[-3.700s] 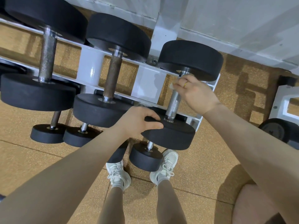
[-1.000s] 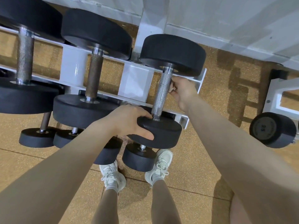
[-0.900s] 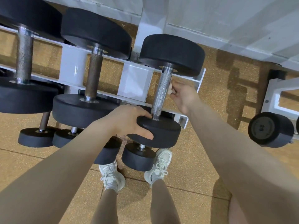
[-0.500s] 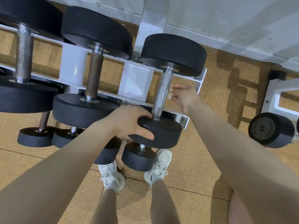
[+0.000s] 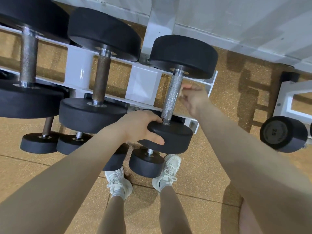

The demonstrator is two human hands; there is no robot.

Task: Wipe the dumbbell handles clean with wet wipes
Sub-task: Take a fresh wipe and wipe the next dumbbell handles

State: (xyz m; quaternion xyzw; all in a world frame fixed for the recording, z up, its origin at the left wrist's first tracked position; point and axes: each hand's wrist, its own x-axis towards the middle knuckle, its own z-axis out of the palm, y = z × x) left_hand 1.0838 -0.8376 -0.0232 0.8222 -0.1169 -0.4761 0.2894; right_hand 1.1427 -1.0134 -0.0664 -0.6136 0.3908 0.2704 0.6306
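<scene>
Cork-speckled gym flooring [image 5: 211,174] lies under a white steel rack [image 5: 143,81]. On the rack's right end, the left hand [image 5: 140,127] grips the near black rubber head of a knurled-handle dumbbell [image 5: 172,97]. The right hand [image 5: 194,98], fingers curled, pinches a barely visible wet wipe [image 5: 181,93] against the handle's right side, lower than a second ago. Open floor lies right of the rack.

Speckled tan cork-like floor [image 5: 211,174] with thin seams; pale grey wall [image 5: 236,19] behind; white metal rack [image 5: 143,85] casting shadows.
</scene>
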